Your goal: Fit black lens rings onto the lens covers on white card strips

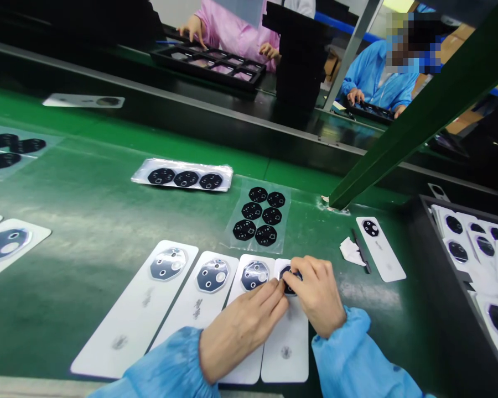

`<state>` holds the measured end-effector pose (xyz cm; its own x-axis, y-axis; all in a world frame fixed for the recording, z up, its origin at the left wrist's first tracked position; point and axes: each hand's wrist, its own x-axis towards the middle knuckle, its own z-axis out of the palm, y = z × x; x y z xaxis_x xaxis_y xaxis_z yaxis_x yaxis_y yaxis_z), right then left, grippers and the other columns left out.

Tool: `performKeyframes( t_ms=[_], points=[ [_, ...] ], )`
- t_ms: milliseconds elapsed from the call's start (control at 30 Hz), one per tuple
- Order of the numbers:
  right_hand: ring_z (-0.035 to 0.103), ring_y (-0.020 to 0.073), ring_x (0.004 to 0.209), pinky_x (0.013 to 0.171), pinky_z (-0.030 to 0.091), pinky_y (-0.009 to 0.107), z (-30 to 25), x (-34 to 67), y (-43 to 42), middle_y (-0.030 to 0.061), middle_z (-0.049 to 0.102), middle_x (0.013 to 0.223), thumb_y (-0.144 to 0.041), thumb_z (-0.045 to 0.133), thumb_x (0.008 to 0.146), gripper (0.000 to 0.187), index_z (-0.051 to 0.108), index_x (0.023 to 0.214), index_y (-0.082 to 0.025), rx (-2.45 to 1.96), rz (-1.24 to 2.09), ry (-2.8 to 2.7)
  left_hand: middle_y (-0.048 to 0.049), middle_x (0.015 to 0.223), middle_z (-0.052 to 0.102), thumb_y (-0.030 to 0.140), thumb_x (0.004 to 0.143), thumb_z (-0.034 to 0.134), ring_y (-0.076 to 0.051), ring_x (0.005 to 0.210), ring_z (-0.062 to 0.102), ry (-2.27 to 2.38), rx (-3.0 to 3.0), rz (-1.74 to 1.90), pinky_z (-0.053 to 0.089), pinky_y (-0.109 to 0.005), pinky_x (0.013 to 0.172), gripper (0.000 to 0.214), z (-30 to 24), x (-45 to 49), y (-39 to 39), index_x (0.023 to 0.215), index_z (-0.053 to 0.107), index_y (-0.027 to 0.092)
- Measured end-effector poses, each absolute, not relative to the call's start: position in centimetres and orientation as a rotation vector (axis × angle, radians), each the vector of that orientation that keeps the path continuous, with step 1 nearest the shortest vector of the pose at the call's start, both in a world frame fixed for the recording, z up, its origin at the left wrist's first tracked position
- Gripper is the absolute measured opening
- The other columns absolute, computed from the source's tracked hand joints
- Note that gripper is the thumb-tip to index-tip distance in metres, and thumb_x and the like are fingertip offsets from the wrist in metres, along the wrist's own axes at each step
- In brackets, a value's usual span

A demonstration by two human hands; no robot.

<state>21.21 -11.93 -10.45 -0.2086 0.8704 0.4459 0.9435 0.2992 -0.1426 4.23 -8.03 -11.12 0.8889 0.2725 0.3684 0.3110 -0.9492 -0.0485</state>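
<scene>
While both hands converge at the row's end: rightmost panel (288, 362), flat on green bench (87, 221), dark disc (289, 289) at top. Left hand (244, 326): fingers together, at disc. Right hand (319, 290): curled over disc. Grips indeterminable. Sheet (244, 190) beyond.

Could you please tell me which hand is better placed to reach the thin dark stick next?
Probably the right hand: the thin dark stick lies to its right, while the left hand is farther away, over the white panels.
</scene>
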Motion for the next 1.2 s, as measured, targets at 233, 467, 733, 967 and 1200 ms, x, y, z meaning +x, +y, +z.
performKeyframes(
  t_ms=[233, 467, 733, 967, 1200],
  points=[
    [0.045, 0.0169, 0.087, 0.071, 0.031, 0.031, -10.27, 21.13, -12.00, 0.0028, 0.060, 0.087, -0.007, 0.042, 0.090, 0.027, 0.061, 0.078, -0.021, -1.632, -0.225, -2.126, -0.0116, 0.102, 0.065, 0.000, 0.089, 0.023, -0.020, 0.100, 0.059, -0.445, -2.964, -0.566, 0.044, -0.031, 0.085, 0.034, -11.01, 4.28, -7.99, 0.096, 0.054, 0.009],
    [0.045, 0.0166, 0.087, 0.070, 0.031, 0.030, -10.22, 21.26, -11.82, 0.0022, 0.060, 0.087, -0.007, 0.045, 0.089, 0.024, 0.061, 0.078, -0.021, -1.622, -0.230, -2.143, -0.0117, 0.103, 0.064, 0.001, 0.089, 0.026, -0.019, 0.101, 0.059, -0.442, -2.980, -0.569, 0.045, -0.031, 0.086, 0.031, -11.08, 4.20, -8.04, 0.095, 0.055, 0.009],
    [0.046, 0.0158, 0.085, 0.070, 0.031, 0.030, -9.89, 21.25, -11.76, 0.0031, 0.060, 0.085, -0.014, 0.031, 0.097, 0.037, 0.059, 0.075, -0.020, -1.577, -0.212, -2.145, -0.0117, 0.105, 0.064, 0.000, 0.088, 0.025, -0.019, 0.102, 0.058, -0.430, -2.974, -0.547, 0.045, -0.031, 0.088, 0.033, -11.19, 4.18, -8.01, 0.096, 0.055, 0.009],
    [0.046, 0.0164, 0.085, 0.069, 0.031, 0.031, -9.86, 21.24, -11.79, 0.0036, 0.060, 0.084, -0.012, 0.033, 0.096, 0.034, 0.060, 0.075, -0.020, -1.592, -0.245, -2.149, -0.0108, 0.104, 0.065, 0.000, 0.089, 0.022, -0.020, 0.102, 0.059, -0.436, -2.975, -0.545, 0.046, -0.031, 0.087, 0.036, -11.20, 4.26, -8.01, 0.095, 0.056, 0.009],
    [0.045, 0.0163, 0.085, 0.069, 0.031, 0.030, -9.96, 21.26, -11.80, 0.0039, 0.060, 0.084, -0.012, 0.034, 0.095, 0.033, 0.061, 0.076, -0.018, -1.590, -0.263, -2.146, -0.0124, 0.105, 0.063, 0.001, 0.088, 0.027, -0.020, 0.102, 0.059, -0.432, -2.978, -0.535, 0.044, -0.032, 0.088, 0.029, -11.36, 4.20, -8.10, 0.097, 0.054, 0.008]
  ],
)
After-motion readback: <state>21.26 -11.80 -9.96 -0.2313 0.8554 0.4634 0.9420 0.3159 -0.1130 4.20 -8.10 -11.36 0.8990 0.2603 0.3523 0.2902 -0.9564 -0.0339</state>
